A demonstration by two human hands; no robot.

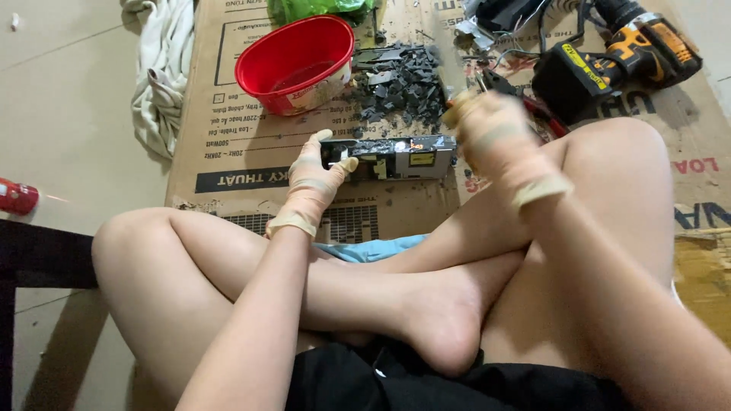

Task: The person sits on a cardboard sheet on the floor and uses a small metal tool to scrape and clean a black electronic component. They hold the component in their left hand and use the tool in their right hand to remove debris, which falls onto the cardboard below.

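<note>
Metal box [396,157] lies on the cardboard sheet [228,164] beyond the crossed legs — left hand [312,186] grips its left end, right hand [495,141], blurred, is clenched at its right end. Red bowl [293,65] and dark scraps [400,84] sit farther off.

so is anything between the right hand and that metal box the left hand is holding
Nothing visible does. The right hand hovers just past the right end of the metal box, which the left hand grips at its left end.

flattened brown printed cardboard box [228,122] underneath; yellow label [422,158] on metal unit [392,157].
</note>
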